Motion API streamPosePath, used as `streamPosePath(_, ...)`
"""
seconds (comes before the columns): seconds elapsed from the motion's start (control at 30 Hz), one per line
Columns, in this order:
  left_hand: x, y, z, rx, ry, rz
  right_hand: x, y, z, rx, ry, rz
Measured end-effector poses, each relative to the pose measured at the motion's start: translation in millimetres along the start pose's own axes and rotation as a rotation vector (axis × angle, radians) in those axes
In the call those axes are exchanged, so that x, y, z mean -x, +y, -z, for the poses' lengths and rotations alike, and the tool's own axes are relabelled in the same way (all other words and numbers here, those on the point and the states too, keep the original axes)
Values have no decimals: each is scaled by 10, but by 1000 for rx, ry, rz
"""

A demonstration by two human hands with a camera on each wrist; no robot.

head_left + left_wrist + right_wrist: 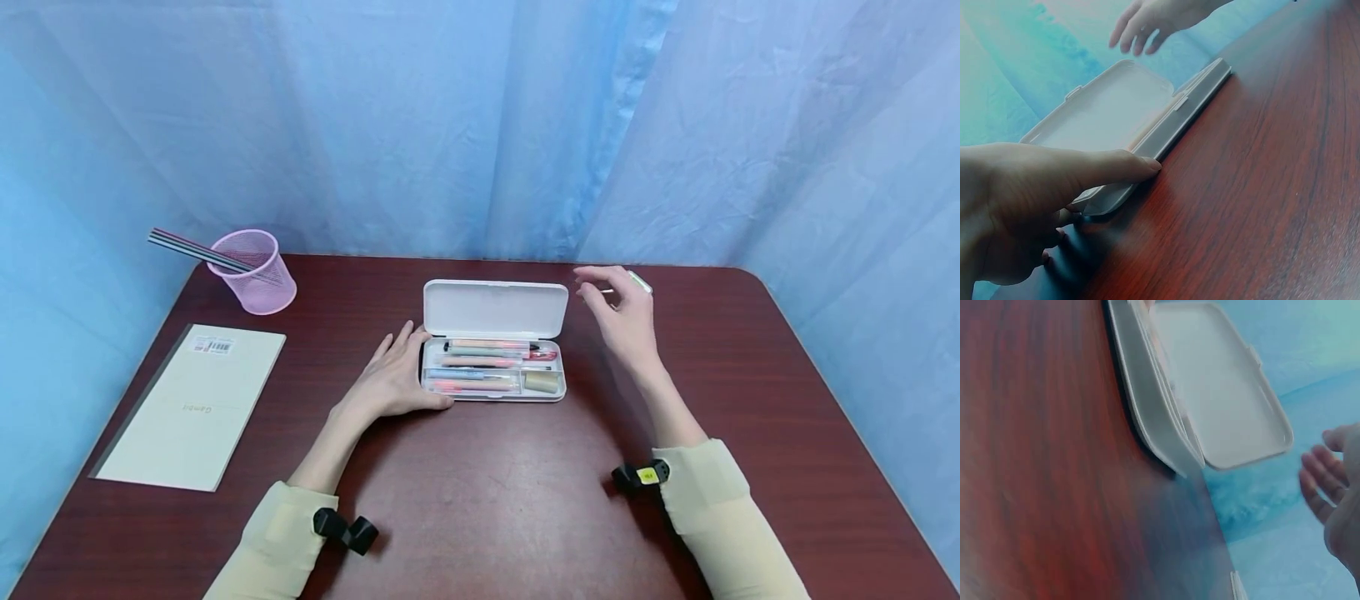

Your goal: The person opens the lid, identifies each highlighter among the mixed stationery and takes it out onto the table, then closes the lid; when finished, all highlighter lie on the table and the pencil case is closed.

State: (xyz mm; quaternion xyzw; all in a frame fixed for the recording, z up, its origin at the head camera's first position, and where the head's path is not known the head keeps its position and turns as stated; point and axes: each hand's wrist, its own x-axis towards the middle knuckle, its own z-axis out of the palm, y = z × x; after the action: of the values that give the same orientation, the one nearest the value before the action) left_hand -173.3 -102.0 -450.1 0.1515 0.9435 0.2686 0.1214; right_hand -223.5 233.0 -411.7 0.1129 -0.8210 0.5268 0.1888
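The fingers of my left hand (393, 383) lie spread against the left end of an open white pencil case (498, 397) on the desk (487, 500), thumb (1116, 165) at its front edge; pens (480, 362) lie inside. The fingers of my right hand (628, 321) hover loosely curved, empty, right of its raised lid (495, 308).

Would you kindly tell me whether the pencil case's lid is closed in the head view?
No, the lid stands raised along the back of the pencil case, leaving the pens inside showing.
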Motion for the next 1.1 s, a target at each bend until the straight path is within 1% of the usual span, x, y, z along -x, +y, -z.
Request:
streamPosePath(0.03, 0, 0, -1, 0, 2, -1, 26, -28, -12, -24, 36, 21)
streamPosePath(0.1, 0, -3, -5, 1, 4, -2, 79, -70, -40, -52, 70, 64)
streamPosePath(0.17, 1, -5, -6, 2, 4, -2, 126, -102, -76, -57, 58, 116)
streamPosePath(0.23, 0, -6, -9, 4, 3, 4, 159, -105, -115, -39, 4, 156)
streamPosePath(0.33, -4, -7, -14, 4, 4, 7, 194, -92, -168, 4, -114, 192)
streamPosePath(0.53, -1, -10, -25, 10, 3, 4, 280, -95, -254, 114, -355, 209)
streamPosePath(0.67, 7, -7, -21, 11, 1, 5, 319, -118, -308, 182, -481, 224)
streamPosePath(0.83, 6, -4, -19, 13, -3, 8, 351, -122, -340, 295, -573, 242)
streamPosePath(1.0, 11, -8, -18, 17, -3, 3, 388, -124, -356, 399, -613, 238)
streamPosePath(1.1, 13, -10, -18, 21, 1, -3, 405, -135, -368, 444, -627, 227)
